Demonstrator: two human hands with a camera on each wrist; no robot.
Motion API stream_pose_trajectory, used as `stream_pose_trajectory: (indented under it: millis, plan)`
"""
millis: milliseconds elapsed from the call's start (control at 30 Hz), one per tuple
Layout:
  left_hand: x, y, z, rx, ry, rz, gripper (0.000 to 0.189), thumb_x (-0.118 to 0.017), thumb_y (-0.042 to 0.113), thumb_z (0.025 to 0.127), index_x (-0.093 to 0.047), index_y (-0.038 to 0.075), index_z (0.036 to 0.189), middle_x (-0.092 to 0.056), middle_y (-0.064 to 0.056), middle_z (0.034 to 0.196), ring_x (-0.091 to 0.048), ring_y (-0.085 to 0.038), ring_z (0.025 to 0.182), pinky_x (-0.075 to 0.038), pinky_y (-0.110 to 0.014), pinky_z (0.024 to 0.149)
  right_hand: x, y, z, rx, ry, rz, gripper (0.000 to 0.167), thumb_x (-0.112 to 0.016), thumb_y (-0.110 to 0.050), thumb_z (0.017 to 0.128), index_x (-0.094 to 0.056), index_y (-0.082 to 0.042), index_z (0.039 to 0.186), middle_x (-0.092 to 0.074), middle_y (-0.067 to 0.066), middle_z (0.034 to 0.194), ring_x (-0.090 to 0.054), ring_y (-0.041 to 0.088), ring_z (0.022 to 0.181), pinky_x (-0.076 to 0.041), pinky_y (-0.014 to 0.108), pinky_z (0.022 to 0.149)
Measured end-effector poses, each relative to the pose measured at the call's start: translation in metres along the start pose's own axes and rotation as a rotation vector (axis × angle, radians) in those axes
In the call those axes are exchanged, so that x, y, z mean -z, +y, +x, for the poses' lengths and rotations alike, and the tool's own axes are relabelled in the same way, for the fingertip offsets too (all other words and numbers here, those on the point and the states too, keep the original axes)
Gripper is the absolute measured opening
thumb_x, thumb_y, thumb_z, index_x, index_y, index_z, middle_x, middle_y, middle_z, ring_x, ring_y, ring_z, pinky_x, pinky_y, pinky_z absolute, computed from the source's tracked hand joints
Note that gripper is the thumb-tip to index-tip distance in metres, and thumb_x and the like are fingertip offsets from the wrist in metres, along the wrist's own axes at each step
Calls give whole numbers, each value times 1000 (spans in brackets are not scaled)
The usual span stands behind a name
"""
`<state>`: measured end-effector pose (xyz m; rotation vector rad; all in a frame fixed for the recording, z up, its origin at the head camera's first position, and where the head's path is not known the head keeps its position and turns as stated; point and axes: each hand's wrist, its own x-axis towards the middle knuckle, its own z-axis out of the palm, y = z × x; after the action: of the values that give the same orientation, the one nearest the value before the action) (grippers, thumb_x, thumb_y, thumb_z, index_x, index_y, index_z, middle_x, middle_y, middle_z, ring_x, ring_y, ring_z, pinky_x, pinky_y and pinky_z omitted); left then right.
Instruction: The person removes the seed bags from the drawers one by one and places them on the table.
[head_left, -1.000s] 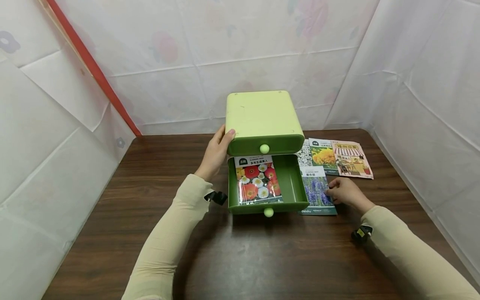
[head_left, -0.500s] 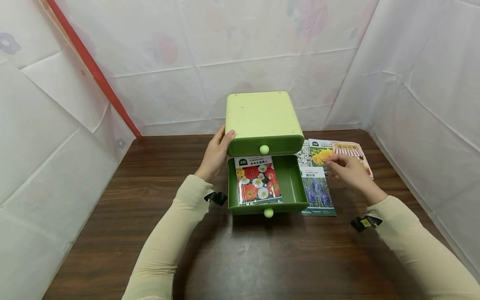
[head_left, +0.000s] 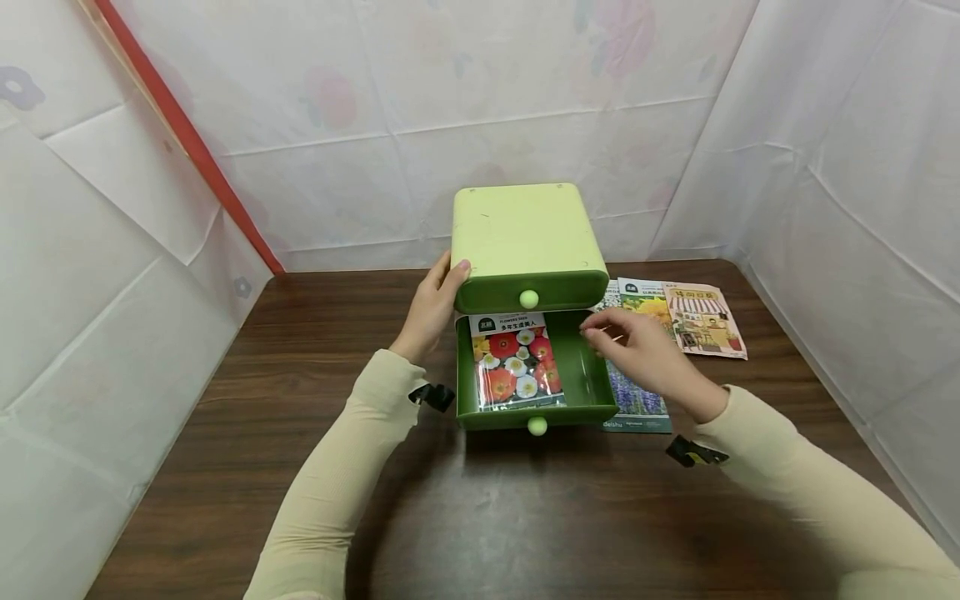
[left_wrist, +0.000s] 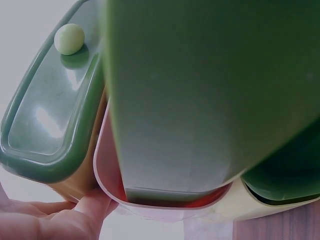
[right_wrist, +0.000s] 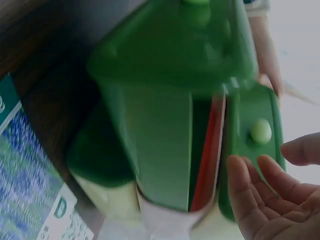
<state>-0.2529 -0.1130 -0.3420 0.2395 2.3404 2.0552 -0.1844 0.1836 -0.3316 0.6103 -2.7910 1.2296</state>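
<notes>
A desktop drawer cabinet [head_left: 525,229] with a pale yellow-green top and green drawer fronts stands on the table. Its middle drawer [head_left: 581,371] is pulled out. Inside, on the left, lies a flower seed packet [head_left: 517,367] picturing red and white blooms. My left hand [head_left: 431,304] rests against the cabinet's left side, thumb at the front top corner. My right hand [head_left: 637,354] hovers over the drawer's right edge; in the right wrist view its fingers [right_wrist: 240,172] are loosely bent, thumb apart, nothing between them. A purple-flower seed packet [head_left: 637,404] lies beside the drawer, partly hidden by that hand.
Right of the cabinet lie a yellow-flower seed packet [head_left: 647,300], a pink packet with a shop picture [head_left: 705,321] and a partly hidden white-flower packet [head_left: 611,293]. Another green drawer [left_wrist: 290,165] sits below the open one. White sheeting [head_left: 375,192] surrounds the brown table [head_left: 315,358].
My right hand has left the purple-flower packet, risen past the yellow-flower packet and moved left over the open drawer. My left hand and the cabinet have stayed in place.
</notes>
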Motion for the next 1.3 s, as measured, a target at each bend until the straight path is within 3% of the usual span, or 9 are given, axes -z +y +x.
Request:
stream_pose_trajectory:
  millis: [167, 300, 433, 667, 1067, 1300]
  plan:
    - [-1, 2, -1, 11, 15, 7, 72, -49, 56, 97, -22, 26, 158, -27, -1, 161, -38, -21, 140, -34, -45, 115, -20, -7, 7, 54, -115, -68, 34, -57, -22, 100, -61, -5, 130, -66, 15, 124, -67, 25, 100, -56, 41, 82]
    - [0, 3, -1, 14, 9, 4, 73, -49, 56, 97, -22, 26, 158, -26, -1, 162, -37, -21, 141, -34, -46, 115, -33, -8, 13, 63, -209, -186, 53, -60, -30, 99, -49, -2, 142, -55, 18, 139, -58, 32, 121, -50, 50, 98]
    - [0, 3, -1, 13, 5, 3, 72, -48, 56, 97, -22, 27, 158, -26, -1, 162, -38, -23, 140, -35, -47, 114, -41, -9, 20, 38, -300, -279, 71, -61, -43, 96, -38, -3, 150, -43, 22, 149, -53, 35, 128, -46, 53, 102]
    - [0, 4, -2, 27, 4, 1, 73, -48, 57, 97, -20, 28, 158, -25, -1, 162, -39, -24, 140, -35, -48, 114, -48, -9, 27, -4, -400, -297, 84, -60, -52, 94, -25, -6, 156, -26, 23, 159, -43, 39, 138, -41, 54, 108]
    - [0, 1, -1, 16, -5, -17, 71, -48, 55, 98, -21, 28, 158, -28, -1, 161, -44, -24, 135, -40, -50, 110, -54, -10, 30, 11, -434, -297, 86, -61, -48, 94, -25, 0, 154, -22, 23, 160, -37, 37, 142, -39, 50, 111]
    - [0, 2, -1, 15, -14, -39, 71, -48, 55, 98, -20, 28, 158, -30, -2, 160, -48, -25, 130, -43, -51, 107, -55, -11, 30, 30, -408, -252, 79, -61, -42, 96, -27, -2, 154, -26, 20, 160, -54, 31, 128, -47, 48, 102]
